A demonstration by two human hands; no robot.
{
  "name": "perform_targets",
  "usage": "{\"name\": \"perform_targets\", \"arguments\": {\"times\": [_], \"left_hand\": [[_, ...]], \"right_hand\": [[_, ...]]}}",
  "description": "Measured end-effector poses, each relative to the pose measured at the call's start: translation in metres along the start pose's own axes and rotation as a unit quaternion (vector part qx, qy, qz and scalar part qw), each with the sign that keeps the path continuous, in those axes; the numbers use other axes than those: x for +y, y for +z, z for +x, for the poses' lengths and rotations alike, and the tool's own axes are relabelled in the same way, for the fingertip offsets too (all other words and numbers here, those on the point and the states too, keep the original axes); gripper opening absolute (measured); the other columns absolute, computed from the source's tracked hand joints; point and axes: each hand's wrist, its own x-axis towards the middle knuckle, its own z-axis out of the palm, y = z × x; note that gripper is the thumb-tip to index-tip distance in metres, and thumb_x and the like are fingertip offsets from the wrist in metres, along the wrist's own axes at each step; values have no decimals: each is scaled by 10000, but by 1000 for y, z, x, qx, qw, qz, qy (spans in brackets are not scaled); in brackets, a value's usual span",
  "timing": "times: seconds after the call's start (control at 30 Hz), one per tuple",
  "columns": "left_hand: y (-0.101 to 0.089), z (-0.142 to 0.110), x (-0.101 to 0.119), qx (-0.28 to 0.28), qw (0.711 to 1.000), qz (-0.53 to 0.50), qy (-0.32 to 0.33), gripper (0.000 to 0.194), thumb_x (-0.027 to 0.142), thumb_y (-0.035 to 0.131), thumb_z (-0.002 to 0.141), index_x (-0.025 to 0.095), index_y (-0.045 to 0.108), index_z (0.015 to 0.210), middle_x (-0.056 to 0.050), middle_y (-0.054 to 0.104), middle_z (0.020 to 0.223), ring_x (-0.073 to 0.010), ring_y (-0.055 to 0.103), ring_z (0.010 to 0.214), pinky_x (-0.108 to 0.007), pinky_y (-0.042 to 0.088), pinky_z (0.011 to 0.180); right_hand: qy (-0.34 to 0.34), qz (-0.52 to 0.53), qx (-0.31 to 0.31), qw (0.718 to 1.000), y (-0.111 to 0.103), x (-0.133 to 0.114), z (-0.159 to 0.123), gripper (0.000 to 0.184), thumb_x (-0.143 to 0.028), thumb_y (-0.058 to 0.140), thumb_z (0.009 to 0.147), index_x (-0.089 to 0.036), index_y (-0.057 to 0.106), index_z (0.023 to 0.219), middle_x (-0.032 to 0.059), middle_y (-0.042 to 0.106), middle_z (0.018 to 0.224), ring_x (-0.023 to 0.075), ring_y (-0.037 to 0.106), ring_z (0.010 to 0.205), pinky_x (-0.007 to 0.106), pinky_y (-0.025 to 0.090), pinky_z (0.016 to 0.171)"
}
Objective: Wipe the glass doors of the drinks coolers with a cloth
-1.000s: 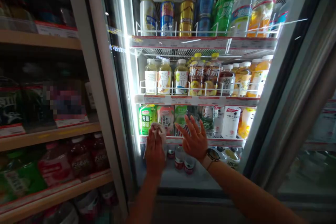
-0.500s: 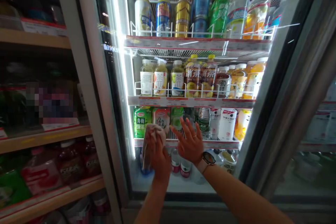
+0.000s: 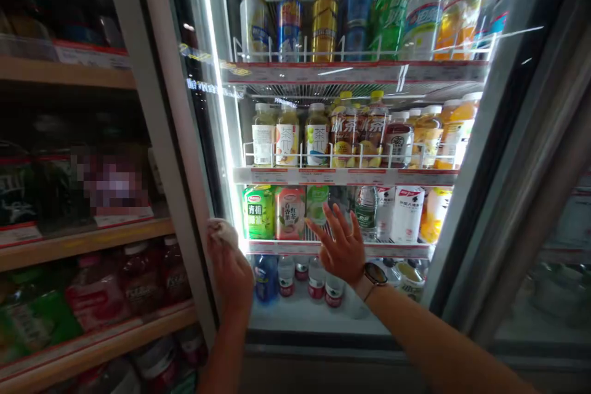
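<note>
Looking forward and down from the head-worn camera, two bare forearms reach toward a glass door (image 3: 295, 317) of a lit drinks cooler. The left hand (image 3: 228, 271) is raised at the door's left edge, its fingers (image 3: 221, 261) curled around a crumpled white cloth (image 3: 221, 233), bunching it; the fingertips are partly hidden by the fabric. The cloth presses at the silver door frame (image 3: 173, 154), where the frame meets the glass. The right hand (image 3: 341, 246) is open, to the right of the left hand and well apart from it, with its fingers (image 3: 330, 218) spread wide and apparently flat on the glass. A ring (image 3: 350, 234) sits on one finger, and a black-faced wristwatch (image 3: 373, 274) circles the right wrist. Behind the glass, white wire racks hold cans (image 3: 324, 28) on the top shelf, iced tea bottles (image 3: 344, 135) on the shelf below, and a green-labelled tea bottle (image 3: 257, 212) just above the left hand's height. To the left, outside the cooler, wooden shelves (image 3: 69, 74) carry shrink-wrapped bottles of red drink (image 3: 141, 277), and one pixelated patch (image 3: 111, 181) is too blurred to read.
</note>
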Motion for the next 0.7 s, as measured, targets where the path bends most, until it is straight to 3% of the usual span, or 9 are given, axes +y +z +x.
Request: {"name": "perform_targets", "arguments": {"times": [0.07,0.17,0.3,0.4,0.5,0.6,0.7], "left_hand": [[-7,3,-10,-3,997,-10,-77,581,160,402,934,170,301,1506,-112,224,1598,-246,192,1476,-440,231,1212],[-2,-6,-2,-6,995,-37,-90,571,167,381,940,184,307,1506,-97,227,1598,-242,192,1475,-440,205,1217],[21,-35,46,-23,996,-82,-38,567,159,363,956,243,287,1512,-50,203,1602,-229,152,1478,-417,213,1214],[34,-59,92,-50,988,-136,44,585,144,381,958,279,265,1515,-27,222,1595,-217,158,1474,-406,209,1217],[40,-74,120,-60,980,-159,101,614,100,382,950,247,226,1526,-44,258,1581,-188,186,1466,-370,233,1213],[41,-71,115,-49,977,-144,147,637,76,433,931,219,244,1522,-75,342,1543,-186,222,1454,-349,267,1203],[39,-57,81,-32,973,-98,206,619,86,471,920,228,311,1501,-74,403,1514,-202,251,1446,-352,262,1206]], "right_hand": [[3,0,-2,1000,1,0,-1,745,-162,495,794,-321,325,1501,68,381,1544,292,308,1442,547,205,1185],[2,0,-5,1000,1,-1,-1,739,-172,498,796,-323,328,1499,69,378,1546,297,309,1442,556,199,1185],[-1,-4,-7,1000,1,-1,0,717,-179,485,813,-317,329,1499,90,400,1530,277,294,1450,552,203,1183],[1,-10,0,1000,0,-1,1,666,-211,491,841,-314,356,1485,93,421,1517,267,295,1450,537,201,1187],[0,-4,19,1000,-2,-2,4,597,-281,518,871,-304,407,1457,97,433,1509,266,302,1447,510,206,1190],[-3,1,27,1000,-3,-2,5,587,-277,515,870,-295,421,1449,101,435,1507,264,298,1449,501,208,1190],[-7,-2,20,1000,-2,-1,4,655,-205,498,832,-289,386,1472,103,428,1511,266,290,1452,516,201,1190]]}}
